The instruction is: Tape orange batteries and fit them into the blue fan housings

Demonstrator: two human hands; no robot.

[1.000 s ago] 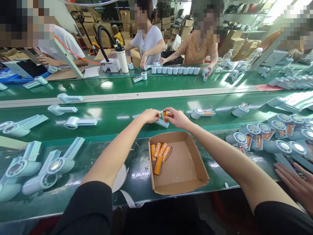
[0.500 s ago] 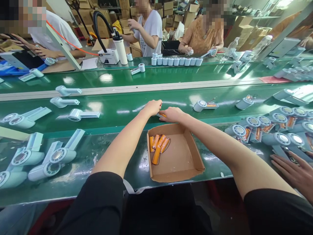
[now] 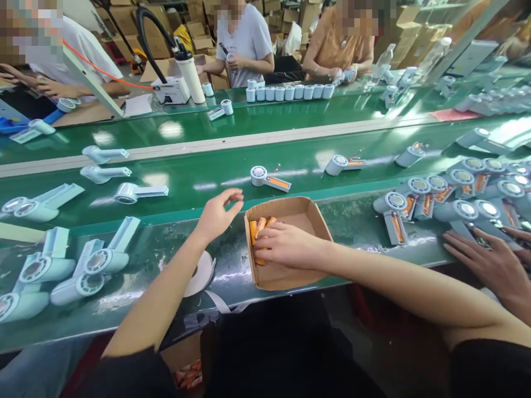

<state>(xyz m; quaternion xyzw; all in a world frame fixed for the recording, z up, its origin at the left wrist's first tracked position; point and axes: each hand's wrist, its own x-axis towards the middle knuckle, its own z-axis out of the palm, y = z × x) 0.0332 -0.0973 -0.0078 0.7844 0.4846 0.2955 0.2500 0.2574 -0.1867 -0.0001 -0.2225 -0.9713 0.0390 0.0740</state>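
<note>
My right hand reaches into a shallow cardboard box, its fingers stretched over several orange cylindrical batteries at the box's left side. It touches them; whether any is gripped does not show, as its fingertips are partly hidden. My left hand hovers left of the box with thumb and fingers apart, holding nothing. Beyond the box, a light-blue handheld fan housing lies on the green belt, an orange battery in its open handle and a small wire sticking up.
Fan housings with open handles lie at left; several with batteries crowd the right, near another person's hand. A white tape roll lies beneath my left forearm. Across the belt, people work beside a row of light-blue cylinders.
Both hands have left the fan housing, which now lies on the belt with a battery in its handle. My right hand has moved back into the box; my left hand has drawn back leftward.
</note>
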